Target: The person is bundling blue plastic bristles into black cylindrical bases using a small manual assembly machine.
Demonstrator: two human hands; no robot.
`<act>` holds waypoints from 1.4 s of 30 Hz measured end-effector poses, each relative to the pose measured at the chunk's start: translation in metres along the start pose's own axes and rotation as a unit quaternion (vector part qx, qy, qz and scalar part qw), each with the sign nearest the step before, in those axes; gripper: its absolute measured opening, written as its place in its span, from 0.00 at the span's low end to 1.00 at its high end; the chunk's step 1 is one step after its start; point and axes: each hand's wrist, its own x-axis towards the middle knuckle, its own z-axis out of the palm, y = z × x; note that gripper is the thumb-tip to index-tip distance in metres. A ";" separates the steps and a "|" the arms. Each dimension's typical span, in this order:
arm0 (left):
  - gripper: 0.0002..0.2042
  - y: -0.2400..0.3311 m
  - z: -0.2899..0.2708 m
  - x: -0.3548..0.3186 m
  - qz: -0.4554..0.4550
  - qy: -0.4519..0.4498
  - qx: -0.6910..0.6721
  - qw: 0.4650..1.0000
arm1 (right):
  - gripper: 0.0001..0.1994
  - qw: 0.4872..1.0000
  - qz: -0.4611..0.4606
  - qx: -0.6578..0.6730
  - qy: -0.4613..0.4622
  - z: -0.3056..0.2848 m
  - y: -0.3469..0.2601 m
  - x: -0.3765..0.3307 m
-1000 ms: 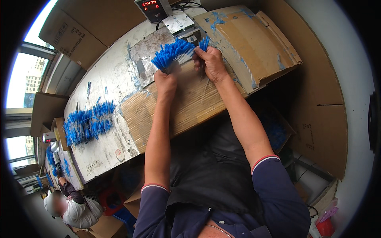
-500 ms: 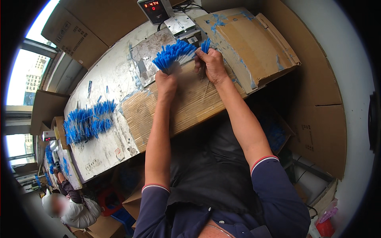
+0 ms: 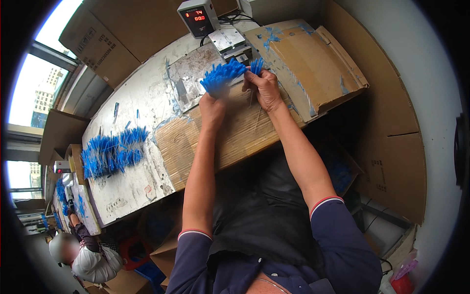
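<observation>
My left hand [image 3: 212, 111] is closed round a thick, fanned bundle of thin blue-tipped sticks [image 3: 223, 77]. Pinched in the fingers of my right hand [image 3: 267, 88] is a smaller bunch of the same sticks [image 3: 256, 66], close to the right edge of the bundle. Pale thin stems hang below my right fingers. Both hands are above a ridged cardboard sheet [image 3: 235, 137] at the table's front edge. Just beyond them stands a small metal machine [image 3: 230, 41] with a grey display box [image 3: 198, 18] showing red digits.
On the left of the white table [image 3: 134, 188] lies a broad pile of blue-tipped sticks [image 3: 112, 153], with a pen [image 3: 116, 112] behind it. A taped cardboard box [image 3: 313, 68] is at the right. A co-worker [image 3: 93, 257] sits at a neighbouring table, lower left.
Both hands, still holding their sticks, appear slightly lower and to the right in the view, as does the whole table. The digits on the display differ.
</observation>
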 end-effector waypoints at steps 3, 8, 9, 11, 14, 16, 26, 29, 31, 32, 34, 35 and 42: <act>0.09 -0.004 -0.004 0.003 -0.070 0.008 -0.086 0.994 | 0.12 0.999 0.005 -0.046 -0.021 -0.002 0.000 0.000; 0.08 -0.001 -0.009 0.004 -0.129 0.008 -0.251 0.959 | 0.12 0.997 0.045 -0.067 -0.007 0.011 -0.006 0.002; 0.07 -0.002 -0.013 0.004 -0.125 -0.001 -0.259 0.958 | 0.12 0.998 0.009 -0.067 0.004 0.021 -0.009 0.004; 0.07 -0.001 -0.014 0.005 -0.124 -0.001 -0.278 0.953 | 0.12 0.995 -0.054 -0.084 -0.002 0.037 -0.015 0.006; 0.07 0.001 -0.014 0.003 -0.134 0.000 -0.316 0.939 | 0.12 0.985 -0.040 -0.163 -0.026 0.036 0.000 0.006; 0.07 0.000 -0.014 0.006 -0.141 0.008 -0.335 0.932 | 0.12 0.983 -0.003 -0.182 -0.022 0.028 0.013 0.002; 0.07 -0.006 -0.015 0.005 -0.145 0.024 -0.344 0.927 | 0.04 0.985 0.040 -0.164 0.028 0.020 0.009 0.006; 0.07 -0.005 -0.014 0.004 -0.142 0.025 -0.340 0.929 | 0.05 0.978 0.033 -0.191 0.083 0.019 0.005 0.005; 0.07 -0.005 -0.015 0.003 -0.139 0.028 -0.338 0.930 | 0.05 0.976 0.017 -0.187 0.111 0.023 0.002 0.003; 0.07 -0.005 -0.013 0.004 -0.140 0.036 -0.332 0.932 | 0.05 0.975 0.016 -0.190 0.112 0.020 0.002 0.004; 0.07 -0.005 -0.007 0.006 -0.143 0.042 -0.328 0.933 | 0.05 0.977 0.018 -0.162 0.135 0.014 0.002 0.008; 0.06 -0.004 -0.006 0.007 -0.145 0.068 -0.324 0.933 | 0.05 0.977 0.019 -0.163 0.137 0.014 0.001 0.008; 0.05 0.007 0.005 0.052 -0.141 0.192 -0.324 0.916 | 0.06 0.971 0.045 -0.186 0.142 0.019 -0.008 0.017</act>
